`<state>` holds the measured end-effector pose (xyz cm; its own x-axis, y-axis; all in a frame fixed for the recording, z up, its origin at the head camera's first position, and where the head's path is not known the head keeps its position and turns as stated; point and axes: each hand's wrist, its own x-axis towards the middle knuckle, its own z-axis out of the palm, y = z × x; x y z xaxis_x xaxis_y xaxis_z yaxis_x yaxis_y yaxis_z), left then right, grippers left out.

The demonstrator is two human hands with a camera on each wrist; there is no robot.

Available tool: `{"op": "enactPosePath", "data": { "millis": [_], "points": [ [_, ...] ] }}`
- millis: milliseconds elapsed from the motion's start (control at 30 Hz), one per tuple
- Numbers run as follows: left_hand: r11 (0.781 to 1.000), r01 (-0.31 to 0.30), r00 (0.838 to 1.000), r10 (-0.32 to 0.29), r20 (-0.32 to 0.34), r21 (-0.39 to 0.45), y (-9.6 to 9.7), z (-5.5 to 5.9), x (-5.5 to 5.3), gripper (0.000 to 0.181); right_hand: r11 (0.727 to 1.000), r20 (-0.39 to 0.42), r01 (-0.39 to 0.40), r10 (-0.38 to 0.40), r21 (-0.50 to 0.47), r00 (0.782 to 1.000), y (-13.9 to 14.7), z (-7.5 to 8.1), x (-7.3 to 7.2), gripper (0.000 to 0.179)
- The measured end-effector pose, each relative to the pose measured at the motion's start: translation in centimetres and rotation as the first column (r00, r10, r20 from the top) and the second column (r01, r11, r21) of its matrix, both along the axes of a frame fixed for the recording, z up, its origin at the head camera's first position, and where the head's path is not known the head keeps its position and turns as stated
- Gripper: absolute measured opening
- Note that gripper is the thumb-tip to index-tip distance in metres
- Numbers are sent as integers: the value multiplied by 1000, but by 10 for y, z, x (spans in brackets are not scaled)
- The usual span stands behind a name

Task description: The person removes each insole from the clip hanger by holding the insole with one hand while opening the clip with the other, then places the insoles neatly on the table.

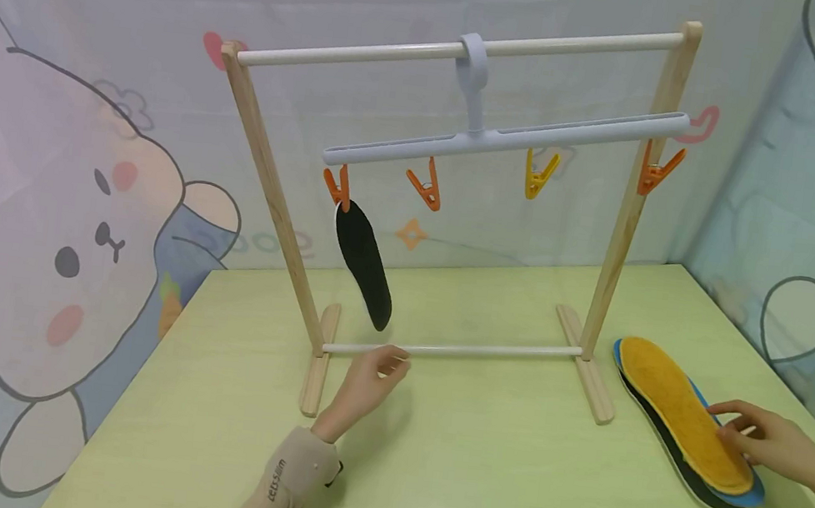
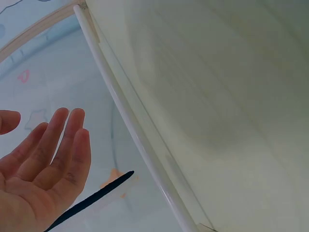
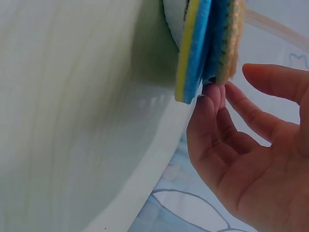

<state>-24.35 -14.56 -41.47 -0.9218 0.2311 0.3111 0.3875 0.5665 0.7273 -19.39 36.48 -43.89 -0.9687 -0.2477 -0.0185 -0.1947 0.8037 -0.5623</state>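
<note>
On the right of the head view lies a stack of insoles: a fuzzy orange insole (image 1: 684, 411) on top, a blue insole (image 1: 746, 494) beneath it and a black insole (image 1: 685, 466) at the bottom. My right hand (image 1: 771, 442) is at the stack's right edge; in the right wrist view its fingertips touch the edge under the fuzzy insole (image 3: 231, 43), the thumb apart from it. A black insole (image 1: 364, 266) hangs from an orange clip (image 1: 338, 187) at the hanger's left end. My left hand (image 1: 366, 379), fingers loosely bent and holding nothing, is just below it.
A white clip hanger (image 1: 511, 138) hooks over the top bar of a wooden rack (image 1: 271, 188). Another orange clip (image 1: 426, 185), a yellow clip (image 1: 540, 175) and a far-right orange clip (image 1: 658, 172) hang without insoles. The rack's lower bar (image 1: 487, 351) crosses above the light-green table (image 1: 474, 463).
</note>
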Motion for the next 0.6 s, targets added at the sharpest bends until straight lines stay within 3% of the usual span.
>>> {"op": "enactPosePath", "data": {
  "millis": [367, 600],
  "points": [
    [999, -43, 999, 43, 16, 9, -9, 8, -2, 19, 999, -27, 7, -6, 38, 1000, -1, 2, -2, 35],
    [998, -56, 998, 56, -31, -3, -15, 14, -7, 19, 1000, -80, -9, 11, 30, 997, -6, 5, -3, 33]
  ]
}}
